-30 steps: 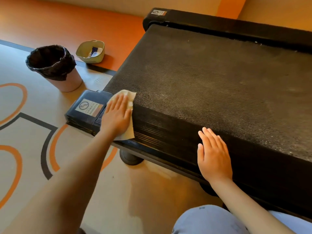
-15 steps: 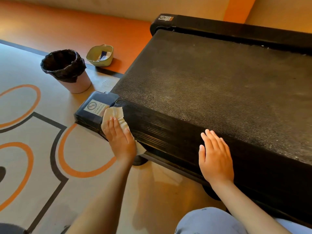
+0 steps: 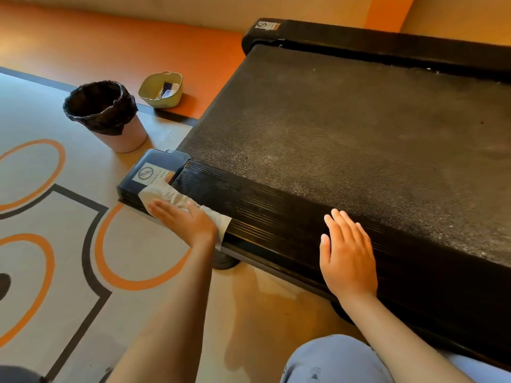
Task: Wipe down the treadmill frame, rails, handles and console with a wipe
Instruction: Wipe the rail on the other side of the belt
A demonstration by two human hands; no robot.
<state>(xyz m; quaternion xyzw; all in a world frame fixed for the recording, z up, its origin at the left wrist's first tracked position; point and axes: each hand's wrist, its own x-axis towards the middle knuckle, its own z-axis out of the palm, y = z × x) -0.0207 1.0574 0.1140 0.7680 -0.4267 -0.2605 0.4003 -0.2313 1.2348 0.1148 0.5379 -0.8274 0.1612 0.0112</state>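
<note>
The treadmill (image 3: 359,150) lies with its long axis running left to right. The wipe (image 3: 177,199) sits at the left end of the near ribbed rail (image 3: 276,214), overlapping the labelled corner cap (image 3: 150,172); its long axis follows the rail. The left-hand grip (image 3: 185,221) is flat with straight fingers pointing toward the cap, pressing the wipe down. The right-hand grip (image 3: 348,258) rests flat on the same rail, further right, holding nothing. A lined bin (image 3: 110,120) and a small basket (image 3: 161,89) stand on the floor left of the treadmill.

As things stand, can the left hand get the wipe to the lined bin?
Probably yes: the left hand presses the wipe at the end cap, and only bare floor separates that from the bin.
</note>
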